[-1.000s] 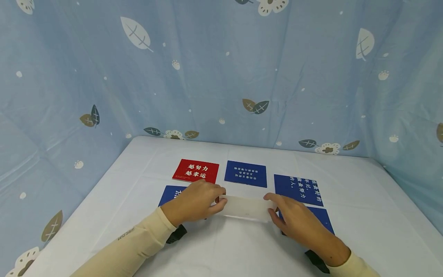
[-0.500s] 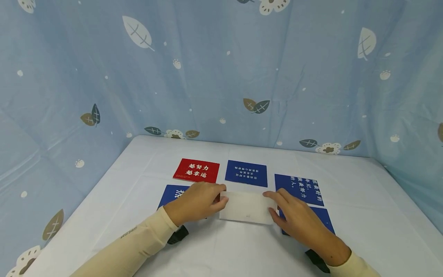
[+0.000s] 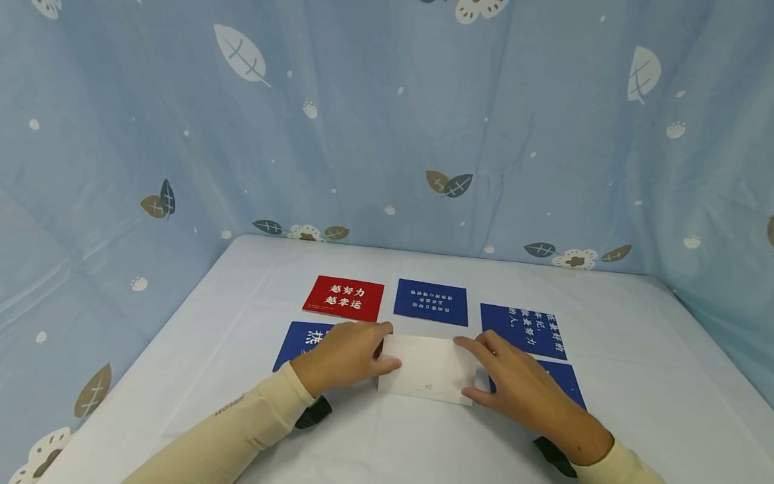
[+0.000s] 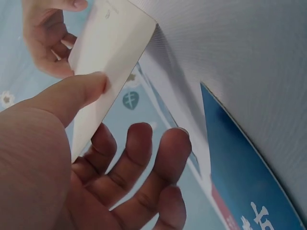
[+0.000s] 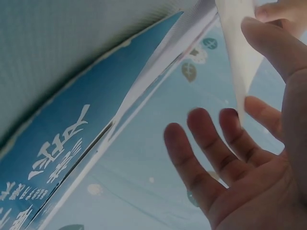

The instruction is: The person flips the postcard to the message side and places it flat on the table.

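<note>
A white-backed card (image 3: 426, 370) is held up between both hands, its plain side with a tiny mark toward the head camera. My left hand (image 3: 346, 356) pinches its left end, with the thumb on the pale face and a finger behind, as the left wrist view shows. At the opposite end my right hand (image 3: 521, 380) grips the card by thumb and index finger; its other fingers (image 5: 196, 177) are spread free. A blue card (image 3: 296, 344) lies partly hidden beyond the left hand. Another blue card (image 3: 564, 382) is partly covered by the right hand.
Farther back on the white tabletop (image 3: 266, 269) lie a red card (image 3: 345, 298), a blue card (image 3: 431, 302) and, to the right, a blue card with larger white writing (image 3: 523, 331). A patterned blue curtain (image 3: 363, 134) hangs behind and at both sides.
The held card has tilted, so its pale face shows much taller to the head camera and its lower edge sits nearer me. Both hands stay at its ends; the other cards lie unmoved.
</note>
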Motion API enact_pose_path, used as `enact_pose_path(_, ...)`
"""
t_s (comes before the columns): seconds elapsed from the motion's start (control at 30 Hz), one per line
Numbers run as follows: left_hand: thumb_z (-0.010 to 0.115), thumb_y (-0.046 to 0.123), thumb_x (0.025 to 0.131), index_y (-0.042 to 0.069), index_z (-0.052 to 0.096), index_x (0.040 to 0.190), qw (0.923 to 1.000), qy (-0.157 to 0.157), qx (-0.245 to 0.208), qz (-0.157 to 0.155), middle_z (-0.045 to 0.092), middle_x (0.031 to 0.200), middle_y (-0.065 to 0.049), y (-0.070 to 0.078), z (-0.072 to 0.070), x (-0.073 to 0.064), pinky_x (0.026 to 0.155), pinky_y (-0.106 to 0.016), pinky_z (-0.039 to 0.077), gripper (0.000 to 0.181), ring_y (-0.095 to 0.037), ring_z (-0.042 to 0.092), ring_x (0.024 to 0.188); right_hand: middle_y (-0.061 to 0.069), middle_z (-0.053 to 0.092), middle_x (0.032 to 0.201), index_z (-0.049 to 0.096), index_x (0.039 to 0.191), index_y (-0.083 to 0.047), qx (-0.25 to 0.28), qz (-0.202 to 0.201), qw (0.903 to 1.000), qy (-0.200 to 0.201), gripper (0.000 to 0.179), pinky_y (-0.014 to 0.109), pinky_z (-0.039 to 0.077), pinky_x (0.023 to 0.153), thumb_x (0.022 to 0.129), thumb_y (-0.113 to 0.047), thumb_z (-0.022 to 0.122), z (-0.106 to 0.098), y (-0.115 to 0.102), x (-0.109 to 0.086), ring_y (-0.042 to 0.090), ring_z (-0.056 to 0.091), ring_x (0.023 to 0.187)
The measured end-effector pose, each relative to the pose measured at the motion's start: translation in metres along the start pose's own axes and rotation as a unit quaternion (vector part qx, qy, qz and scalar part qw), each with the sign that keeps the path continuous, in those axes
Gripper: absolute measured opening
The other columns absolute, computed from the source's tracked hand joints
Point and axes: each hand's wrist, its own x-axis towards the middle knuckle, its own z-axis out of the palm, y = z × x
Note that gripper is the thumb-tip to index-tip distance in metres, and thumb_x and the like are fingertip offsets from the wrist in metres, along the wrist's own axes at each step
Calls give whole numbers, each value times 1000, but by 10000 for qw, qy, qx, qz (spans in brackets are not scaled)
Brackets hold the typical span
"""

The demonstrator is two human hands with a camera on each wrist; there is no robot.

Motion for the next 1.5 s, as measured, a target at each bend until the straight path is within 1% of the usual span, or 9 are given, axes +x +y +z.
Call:
enact_pose_path(0.23, 84, 45, 79, 9, 61, 123, 9995, 58, 278, -163, 63, 88, 4, 1, 3, -1, 60, -20, 48, 61, -6, 55, 70, 2, 58, 112, 52, 145, -25, -185, -256, 9995, -2, 83, 23, 57, 72, 72, -41, 89, 3, 4, 0, 7, 54, 84)
enact_pose_path(0.37, 86, 46, 75, 8, 59, 122, 9989, 34, 371, -277, 62, 90, 3, 0, 7, -1, 58, -21, 48, 66, -7, 55, 68, 7, 60, 121, 48, 149, -26, -178, -92, 9990, -392, 86, 35, 61, 83, 74, -43, 87, 6, 5, 0, 16, 60, 94)
enact_pose_path(0.47, 86, 48, 74, 6, 60, 122, 9981, 75, 554, -268, 61, 90, 2, -1, 9, -2, 57, -22, 47, 68, -7, 54, 66, 9, 59, 132, 45, 151, -27, -157, -6, 9981, -601, 86, 48, 58, 90, 76, -44, 85, 7, 5, 0, 27, 64, 109)
enact_pose_path(0.57, 86, 50, 74, 6, 61, 123, 9970, 140, 722, -221, 61, 89, 1, -2, 11, -3, 57, -22, 47, 71, -8, 54, 66, 11, 56, 143, 47, 150, -27, -171, -88, 9976, -662, 80, 55, 55, 93, 80, -43, 82, 8, 6, 0, 37, 61, 122)
enact_pose_path(0.7, 86, 50, 73, 7, 62, 118, 9964, 145, 796, -240, 59, 88, -1, -1, 12, -3, 56, -23, 47, 67, -10, 53, 65, 11, 49, 152, 53, 146, -27, -161, -316, 9965, -756, 67, 56, 54, 94, 85, -39, 78, 8, 7, -2, 40, 56, 129)
enact_pose_path(0.9, 87, 50, 71, 11, 63, 105, 9959, 103, 819, -362, 56, 86, -2, 0, 13, -3, 55, -23, 46, 57, -11, 52, 63, 9, 51, 151, 60, 140, -26, -198, -645, 9950, -733, 55, 53, 53, 97, 88, -37, 75, 12, 9, -5, 36, 57, 130)
enact_pose_path(1.13, 84, 55, 73, 14, 67, 106, 9920, 39, 1219, -339, 63, 93, -5, 0, 14, -5, 66, -32, 54, 56, -13, 58, 69, 8, 52, 150, 63, 136, -25, -171, -755, 9943, -727, 49, 54, 51, 99, 90, -37, 73, 14, 10, -6, 35, 57, 130)
enact_pose_path(1.33, 84, 53, 74, 16, 68, 109, 9902, 88, 1389, -83, 64, 99, -6, 1, 13, -6, 70, -35, 57, 54, -16, 62, 74, 7, 55, 147, 64, 136, -24, -150, -718, 9930, -922, 47, 57, 51, 100, 91, -36, 72, 14, 10, -6, 36, 56, 131)
enact_pose_path(1.5, 83, 46, 78, 21, 67, 121, 9862, 133, 1589, 449, 65, 112, -3, 4, 13, -6, 91, -42, 55, 52, -19, 63, 101, 7, 57, 145, 64, 135, -24, -127, -698, 9931, -935, 47, 57, 51, 99, 90, -35, 73, 13, 10, -5, 36, 56, 130)
